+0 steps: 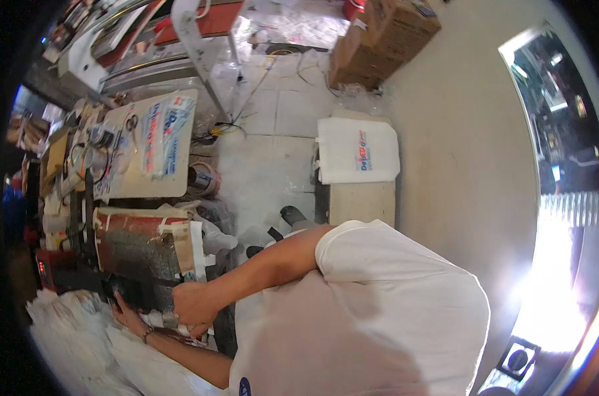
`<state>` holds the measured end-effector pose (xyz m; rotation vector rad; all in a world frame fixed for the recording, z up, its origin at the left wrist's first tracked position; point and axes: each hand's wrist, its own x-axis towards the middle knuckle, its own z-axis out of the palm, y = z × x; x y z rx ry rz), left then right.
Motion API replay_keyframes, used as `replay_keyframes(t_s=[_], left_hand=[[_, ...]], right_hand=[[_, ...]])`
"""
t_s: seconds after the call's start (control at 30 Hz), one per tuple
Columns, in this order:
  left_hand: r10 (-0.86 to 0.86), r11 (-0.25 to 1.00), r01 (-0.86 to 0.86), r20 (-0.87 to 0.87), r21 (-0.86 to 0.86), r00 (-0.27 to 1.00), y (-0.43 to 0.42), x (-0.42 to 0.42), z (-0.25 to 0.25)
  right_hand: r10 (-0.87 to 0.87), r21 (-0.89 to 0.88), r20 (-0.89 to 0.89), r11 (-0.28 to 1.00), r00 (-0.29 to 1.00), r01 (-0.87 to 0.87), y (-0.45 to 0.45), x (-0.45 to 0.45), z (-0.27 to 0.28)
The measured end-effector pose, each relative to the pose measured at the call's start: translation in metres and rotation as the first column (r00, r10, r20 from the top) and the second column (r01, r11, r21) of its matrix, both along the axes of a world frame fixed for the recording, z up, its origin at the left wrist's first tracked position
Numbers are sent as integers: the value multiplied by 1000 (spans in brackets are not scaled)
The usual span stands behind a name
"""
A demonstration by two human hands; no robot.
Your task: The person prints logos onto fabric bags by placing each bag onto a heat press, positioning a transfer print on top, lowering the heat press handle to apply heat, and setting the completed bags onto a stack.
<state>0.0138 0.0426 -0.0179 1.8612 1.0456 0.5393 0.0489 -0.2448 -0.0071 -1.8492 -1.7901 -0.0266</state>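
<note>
One left hand [130,319] at black panel [133,292], white package [339,150], blurred red-blue lettering [363,153]

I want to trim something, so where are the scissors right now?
In the head view, the scissors are toward the upper left, on the pale board, just left of the printed sheet in the picture.

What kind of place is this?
Probably a small workshop or packing room: there are scissors on a worktop, a cardboard box and some printed white material.
</note>
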Motion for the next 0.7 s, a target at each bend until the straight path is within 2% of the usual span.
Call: replay_keyframes(t_s=[0.07, 0.13, 0.17, 0.2, 0.27, 0.33, 0.4, 0.5, 0.7], left_hand=[[19, 998, -16, -67, 55, 998, 2, 1, -3], [0, 1000, 0, 25, 11, 1000, 20, -1, -14], [-30, 999, 28, -98, -16, 995, 22, 0, -8], [-38, 999, 37, -100, -13, 994, 22, 2, -6], [-77, 996, 76, -9, -42, 997, 15, 0, -5], [-74, 997, 74, -14, -17, 997, 27, -2, -13], [-69, 998, 69, -18, 7, 997, 24, 0, -10], [-78, 997, 80, -113, 10, 991, 9, 0, 0], [-92, 995, 93, -8, 24, 996, -3, 2, 4]], right_hand=[[44, 27, 12, 999, 999, -45, 0, 1, 1], [10, 49, 7, 999, 1000, -11, 2, 0, -1], [20, 46, 4, 999, 1000, -21, 2, 1, -1], [33, 42, 2, 999, 999, -33, 3, 1, -1], [32, 29, 4, 999, 999, -32, 2, 1, 1], [34, 13, 8, 999, 999, -34, 3, 2, -1], [41, 70, 35, 997, 999, -44, 5, 2, -6], [43, 42, 36, 998, 998, -45, 8, 2, -8], [63, 18, 23, 998, 998, -63, 8, 3, -6]])
